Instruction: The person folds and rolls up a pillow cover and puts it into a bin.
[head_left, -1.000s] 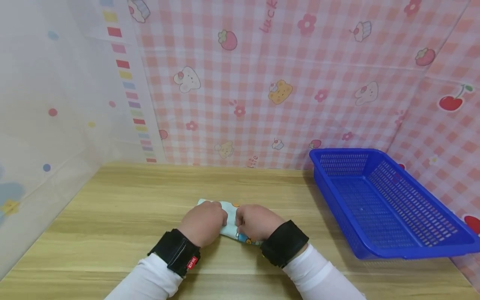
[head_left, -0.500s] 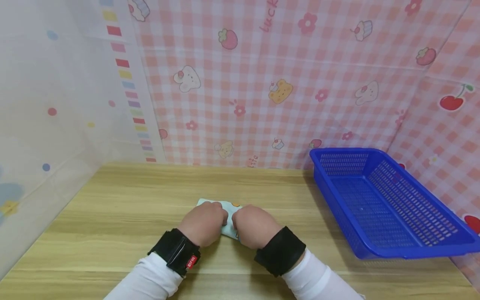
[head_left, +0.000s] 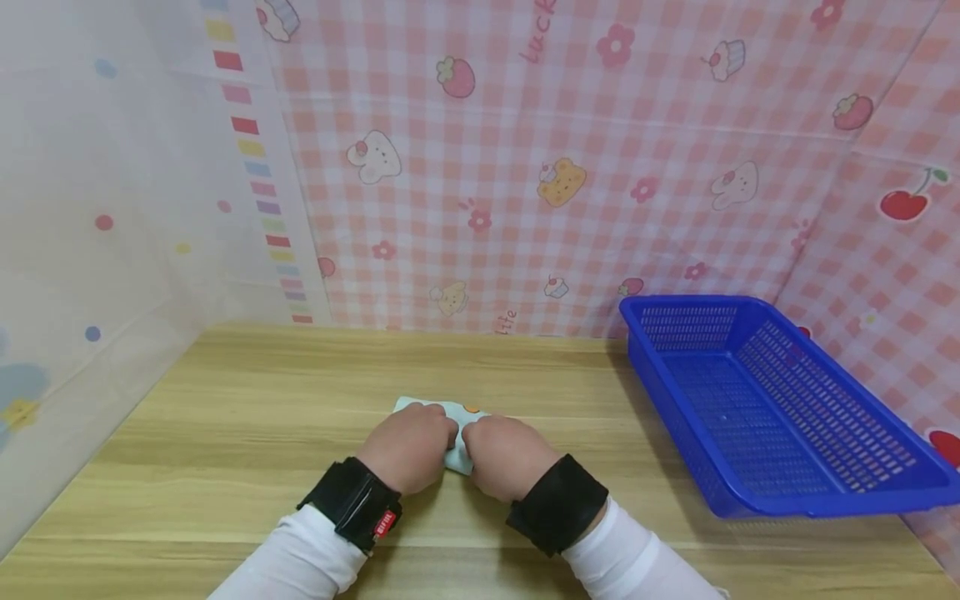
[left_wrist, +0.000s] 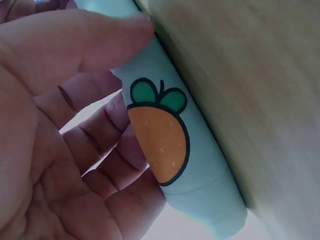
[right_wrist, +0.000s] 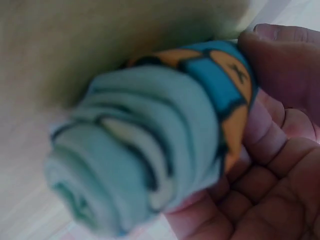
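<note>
A pale mint cloth [head_left: 457,415] with cartoon prints lies rolled up on the table between my two hands. My left hand [head_left: 411,448] grips its left part; in the left wrist view the thumb presses on the roll [left_wrist: 200,150] beside an orange fruit print, and the fingers curl behind it. At the other end my right hand [head_left: 512,458] holds the roll between thumb and fingers. Spiralling layers show at that end of the cloth [right_wrist: 150,100] in the right wrist view, with a blue and orange print near the thumb. The hands cover much of the roll from above.
A blue plastic basket [head_left: 678,425] with mesh sides stands on the right of the wooden table [head_left: 247,400]. Behind the table hangs a pink checked curtain [head_left: 510,125], and a pale sheet [head_left: 135,167] closes off the left side.
My right hand has shifted slightly left and turned over the cloth's right end, covering the blue print seen before. The left hand has stayed almost still.
</note>
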